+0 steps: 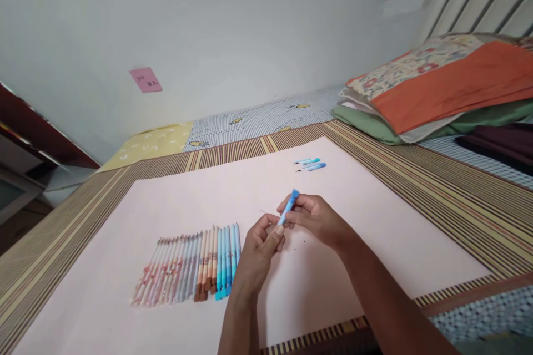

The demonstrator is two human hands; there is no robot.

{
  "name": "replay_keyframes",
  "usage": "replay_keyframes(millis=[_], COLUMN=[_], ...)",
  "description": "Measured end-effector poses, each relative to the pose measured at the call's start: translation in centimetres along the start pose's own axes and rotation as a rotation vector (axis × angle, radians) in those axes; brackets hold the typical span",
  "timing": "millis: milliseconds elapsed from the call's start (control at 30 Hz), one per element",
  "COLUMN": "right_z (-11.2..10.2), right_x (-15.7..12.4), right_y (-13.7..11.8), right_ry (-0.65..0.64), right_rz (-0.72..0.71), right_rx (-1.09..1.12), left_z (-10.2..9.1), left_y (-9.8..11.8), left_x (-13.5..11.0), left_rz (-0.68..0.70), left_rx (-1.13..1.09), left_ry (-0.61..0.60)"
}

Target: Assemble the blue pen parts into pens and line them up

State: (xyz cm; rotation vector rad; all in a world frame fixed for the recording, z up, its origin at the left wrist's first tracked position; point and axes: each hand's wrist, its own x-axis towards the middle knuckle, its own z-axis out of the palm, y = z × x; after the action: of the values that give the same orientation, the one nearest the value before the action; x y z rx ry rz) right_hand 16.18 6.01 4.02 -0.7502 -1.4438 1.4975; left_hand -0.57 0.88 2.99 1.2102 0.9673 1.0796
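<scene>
The pen [288, 207] is up in both hands, above the right-of-centre part of the pale sheet [341, 277]. From where I sit, its blue end points up and to the right, away from the wearer, and its long axis runs slantwise down to the left; its true tilt I can't judge. My view has the left hand [262, 241] pinching the lower end between thumb and curled fingers, nearly closed. The right hand [312, 216] grips higher, thumb against the barrel, other fingers bent behind it. I can't tell which fingertips touch each other.

Beyond the hands I see some short blue pieces [317, 166] lying on the sheet, with thin dark tips to the left. Left of the hands lies a row of pens [189, 263]: pinkish, greyish, brown, then blue nearest the left wrist. Under the sheet I have a striped mat [395, 172]. Farther right sits an orange cushion [453, 89] on green cloth [366, 125]; a pink note [145, 80] hangs on the wall [250, 28].
</scene>
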Motion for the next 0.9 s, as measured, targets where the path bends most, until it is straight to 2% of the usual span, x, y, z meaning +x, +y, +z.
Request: replay_keyframes(millis=[167,400,500,567,767,833,900], right_z=[-0.3,0.2,0.1,0.0,-0.4,-0.4,-0.4], right_x=[-0.1,0.2,0.2,0.0,-0.4,-0.5,-0.4], right_y=[0.3,0.7,0.4,0.1,-0.1,-0.1,0.0], right_ry=[0.029,0.137,0.129,0.085,-0.037,-0.040,-0.011], right_rz=[-0.001,-0.049,-0.057,-0.057,-0.041,-0.044,-0.051], right_rx=[-0.027,-0.037,-0.061,-0.072,-0.032,-0.036,-0.043], left_z=[-0.7,0.4,0.6,0.3,-0.3,-0.1,0.3], left_y=[0.3,0.3,0.3,0.3,0.0,0.1,0.2], left_x=[-0.2,0.1,0.1,0.0,-0.1,-0.2,-0.2], left_rz=[-0.014,0.037,0.062,0.046,-0.046,-0.043,-0.017], left_rx=[0.066,0.115,0.101,0.038,-0.200,-0.196,-0.104], left_ry=[-0.053,0.094,0.119,0.092,-0.132,-0.135,-0.063])
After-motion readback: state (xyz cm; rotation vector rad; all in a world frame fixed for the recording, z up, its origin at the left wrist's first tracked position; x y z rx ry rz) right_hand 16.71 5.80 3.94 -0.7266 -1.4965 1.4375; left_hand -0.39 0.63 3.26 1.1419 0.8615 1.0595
